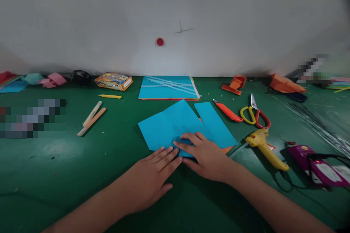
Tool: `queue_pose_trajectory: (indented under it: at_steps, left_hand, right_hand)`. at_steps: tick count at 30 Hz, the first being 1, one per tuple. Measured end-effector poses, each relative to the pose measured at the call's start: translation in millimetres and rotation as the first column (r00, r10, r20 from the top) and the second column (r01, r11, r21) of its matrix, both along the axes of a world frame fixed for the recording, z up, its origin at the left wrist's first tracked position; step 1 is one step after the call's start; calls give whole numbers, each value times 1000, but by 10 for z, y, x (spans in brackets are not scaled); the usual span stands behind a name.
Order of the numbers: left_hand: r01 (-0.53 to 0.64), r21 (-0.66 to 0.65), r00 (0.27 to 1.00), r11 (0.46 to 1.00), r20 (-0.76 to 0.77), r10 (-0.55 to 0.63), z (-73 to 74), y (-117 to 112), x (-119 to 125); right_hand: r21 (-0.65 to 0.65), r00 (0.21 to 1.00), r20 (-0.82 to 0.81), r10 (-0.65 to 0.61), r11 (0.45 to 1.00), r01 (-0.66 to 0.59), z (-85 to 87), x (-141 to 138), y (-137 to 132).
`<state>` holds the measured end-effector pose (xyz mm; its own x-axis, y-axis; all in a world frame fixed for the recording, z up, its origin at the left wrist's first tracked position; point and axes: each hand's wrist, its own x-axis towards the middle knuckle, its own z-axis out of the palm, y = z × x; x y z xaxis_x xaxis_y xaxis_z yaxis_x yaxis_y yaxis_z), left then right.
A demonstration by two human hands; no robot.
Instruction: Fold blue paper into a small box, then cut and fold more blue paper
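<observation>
A creased blue sheet [169, 122] lies on the green worktop [68, 174], at the person's hands. The left hand [154, 174] rests flat at its near edge, grip open, fingers stretched. The right hand [203, 158] curves over a darker blue part; whether its grip pinches the paper, I cannot tell. To the right lie a blue strip [214, 123], scissors [256, 110] and a yellow glue gun [267, 148].
</observation>
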<state>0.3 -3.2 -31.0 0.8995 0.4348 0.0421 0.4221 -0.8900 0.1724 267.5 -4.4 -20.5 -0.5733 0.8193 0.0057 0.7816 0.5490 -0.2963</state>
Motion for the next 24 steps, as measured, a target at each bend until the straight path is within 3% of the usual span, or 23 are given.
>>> queue_pose_trajectory:
  at_steps: [11, 24]
  left_hand:
    - [32, 0, 999, 999, 27, -32, 23, 8, -29]
    - [-29, -324, 995, 946, -98, -3, 455, 63, -16]
  right_hand:
    - [-7, 1000, 4, 1, 1000, -1, 25, -7, -4]
    - [7, 1000, -15, 8, 1000, -8, 15, -2, -6]
